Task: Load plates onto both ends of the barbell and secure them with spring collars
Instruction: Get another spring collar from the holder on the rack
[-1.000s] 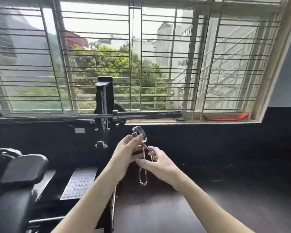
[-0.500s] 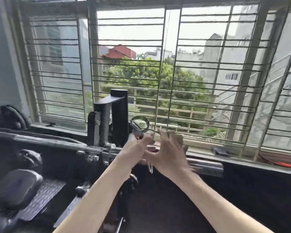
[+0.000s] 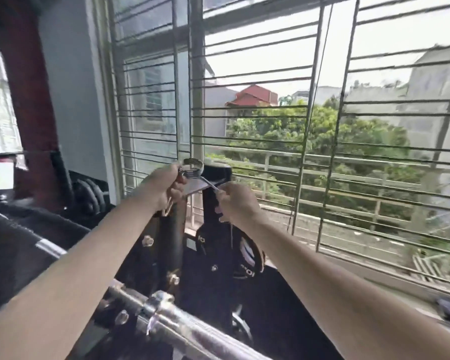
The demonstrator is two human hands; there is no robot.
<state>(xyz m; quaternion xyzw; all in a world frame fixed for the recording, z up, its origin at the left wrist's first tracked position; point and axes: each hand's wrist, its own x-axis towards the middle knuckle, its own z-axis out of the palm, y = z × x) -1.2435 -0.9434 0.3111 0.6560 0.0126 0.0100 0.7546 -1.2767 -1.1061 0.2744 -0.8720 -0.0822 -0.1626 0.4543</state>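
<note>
A chrome spring collar (image 3: 192, 169) is held up in front of the window, its coil at the top and a handle running out to each side. My left hand (image 3: 164, 187) grips the left handle just beside the coil. My right hand (image 3: 235, 201) pinches the end of the right handle. The steel barbell (image 3: 182, 326) runs diagonally across the bottom of the view, below my forearms, resting on a black rack upright (image 3: 213, 229). A black weight plate (image 3: 247, 258) with white lettering hangs behind the upright, partly hidden by my right forearm.
A barred window (image 3: 322, 126) fills the wall ahead, with its sill (image 3: 374, 289) at the right. More black plates (image 3: 89, 193) are stacked at the left near a dark red curtain (image 3: 34, 100). Black padded equipment (image 3: 16, 250) lies lower left.
The view has swung left and closer to the rack, so the barbell now passes under my arms. Both hands have risen with the collar, and the handles now spread sideways instead of hanging down.
</note>
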